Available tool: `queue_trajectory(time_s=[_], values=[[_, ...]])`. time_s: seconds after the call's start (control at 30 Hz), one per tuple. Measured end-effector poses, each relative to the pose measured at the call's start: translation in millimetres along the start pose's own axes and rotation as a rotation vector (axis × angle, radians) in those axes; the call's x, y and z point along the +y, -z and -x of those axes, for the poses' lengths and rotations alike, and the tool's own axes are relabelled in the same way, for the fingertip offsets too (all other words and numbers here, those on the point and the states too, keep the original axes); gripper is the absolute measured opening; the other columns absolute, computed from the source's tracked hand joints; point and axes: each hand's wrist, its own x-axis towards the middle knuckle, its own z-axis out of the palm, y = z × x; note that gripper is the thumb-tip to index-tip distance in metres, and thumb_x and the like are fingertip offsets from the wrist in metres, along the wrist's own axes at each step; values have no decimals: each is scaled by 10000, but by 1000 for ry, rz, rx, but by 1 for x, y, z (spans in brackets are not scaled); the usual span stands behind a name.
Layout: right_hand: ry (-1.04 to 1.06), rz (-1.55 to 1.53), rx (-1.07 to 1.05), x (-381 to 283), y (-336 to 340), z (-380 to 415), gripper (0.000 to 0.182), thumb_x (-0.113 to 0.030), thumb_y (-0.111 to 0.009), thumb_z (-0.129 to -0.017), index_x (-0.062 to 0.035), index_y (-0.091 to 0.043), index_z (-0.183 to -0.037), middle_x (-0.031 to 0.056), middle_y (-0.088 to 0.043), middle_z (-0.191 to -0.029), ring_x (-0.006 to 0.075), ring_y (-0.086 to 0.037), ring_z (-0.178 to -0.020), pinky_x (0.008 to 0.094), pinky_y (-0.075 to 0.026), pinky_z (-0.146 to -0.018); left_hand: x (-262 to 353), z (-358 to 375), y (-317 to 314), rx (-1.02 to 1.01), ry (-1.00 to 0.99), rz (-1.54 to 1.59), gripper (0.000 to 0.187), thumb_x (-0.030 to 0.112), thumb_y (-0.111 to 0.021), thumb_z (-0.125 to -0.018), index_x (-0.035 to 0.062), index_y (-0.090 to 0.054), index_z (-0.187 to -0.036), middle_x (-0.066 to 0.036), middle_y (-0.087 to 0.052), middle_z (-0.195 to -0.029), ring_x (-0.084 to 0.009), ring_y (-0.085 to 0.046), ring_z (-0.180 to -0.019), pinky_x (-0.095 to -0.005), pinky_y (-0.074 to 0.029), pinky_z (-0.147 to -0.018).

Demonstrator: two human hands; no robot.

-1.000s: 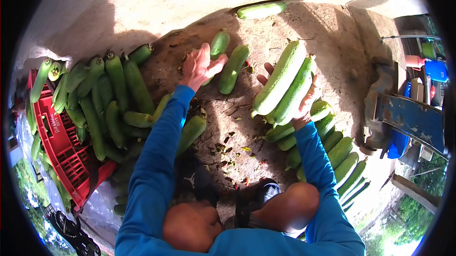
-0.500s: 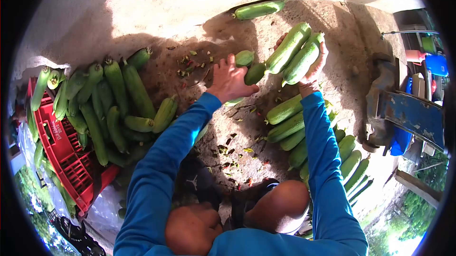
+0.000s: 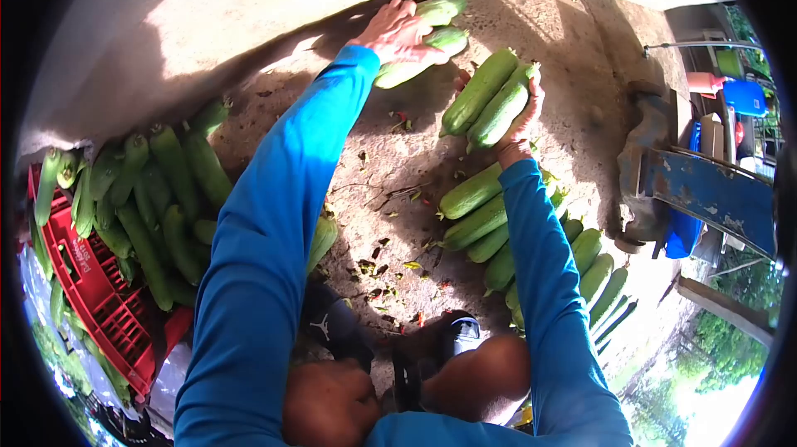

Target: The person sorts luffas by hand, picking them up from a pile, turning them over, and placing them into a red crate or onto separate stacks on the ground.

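My left hand [image 3: 400,34] is beside the foot of the wall, its fingers and thumb wrapped over a light green gourd [image 3: 448,40]. Part of that gourd is hidden under the palm. Another gourd [image 3: 440,9] lies against the wall just beyond my fingers. In my right hand [image 3: 523,122] are two long, pale-striped gourds [image 3: 490,97] side by side, held up above the floor. Below them, under my right forearm, a row of gourds [image 3: 475,198] lies on the ground.
On the left, a red plastic crate [image 3: 95,289] stands by a heap of darker gourds [image 3: 158,198]. One gourd [image 3: 322,241] lies near my left shoe. Leaf scraps litter the concrete floor [image 3: 374,190]. A rusty blue metal piece [image 3: 706,198] stands at the right.
My left hand has moved up to the wall, taking hold of a gourd from the middle of the floor. My right hand still holds its two gourds. The view has shifted slightly.
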Motion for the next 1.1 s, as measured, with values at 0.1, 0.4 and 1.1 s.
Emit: queue_trajectory(time_s=[0.1, 0.4, 1.1], values=[[23, 77, -5, -10, 13, 8, 863, -637, -627, -716, -37, -471, -1317, 288, -540, -1233, 448, -576, -1075, 583, -467, -921, 22, 13, 6, -90, -110, 166, 543, 511, -690, -714, -22, -679, -816, -207, -490, -1029, -332, -491, -981, -439, -431, -834], [119, 128, 37, 1, 38, 2, 848, -644, -605, -729, -67, -474, -1338, 246, -556, -1247, 426, -573, -1097, 550, -460, -939, -1, -4, 38, -380, 260, 1046, 407, 379, -632, -876, -24, -666, -922, -83, -656, -793, -136, -622, -685, -290, -528, -633], [189, 226, 374, 20, 5, 55, 618, -521, -692, -754, -104, -591, -1198, 87, -622, -1090, 248, -598, -994, 394, -500, -884, 61, 112, -2, 124, 737, 1975, 359, 390, -555, -913, 57, -645, -1014, -97, -662, -978, -181, -633, -881, -352, -524, -813]])
